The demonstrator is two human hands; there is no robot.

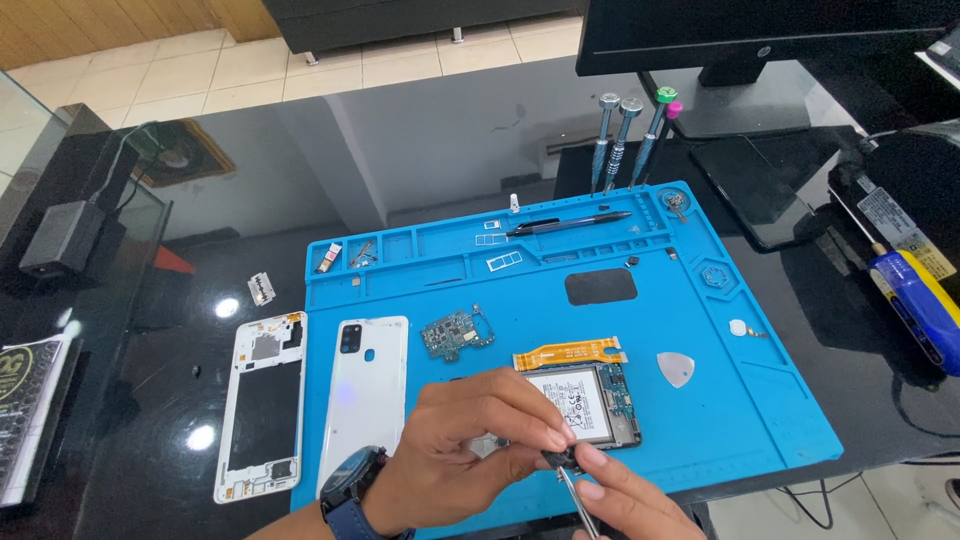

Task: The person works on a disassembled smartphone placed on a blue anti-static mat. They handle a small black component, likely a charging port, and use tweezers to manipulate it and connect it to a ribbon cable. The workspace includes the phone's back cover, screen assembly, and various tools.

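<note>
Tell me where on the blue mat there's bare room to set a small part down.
The blue mat is bare at its right front, between the grey pick and the mat's right edge, and in the middle band between the circuit board and the black patch. It is crowded around the opened phone, where the left hand and right hand work.

Left hand (470, 455), wearing a dark wristwatch (352, 482), pinches a small part at the lower edge of the opened phone body with exposed battery (592, 402); right hand (625, 500) holds a thin metal tool (577, 500) with its tip at the same spot. Phone lies on a blue silicone repair mat (740, 400) on the black glossy surface (200, 300). On the mat: white phone back cover (368, 385), green circuit board (455, 332), orange flex cable (570, 352), grey triangular pick (677, 368); a white mid-frame (262, 400) lies just left of the mat.
</note>
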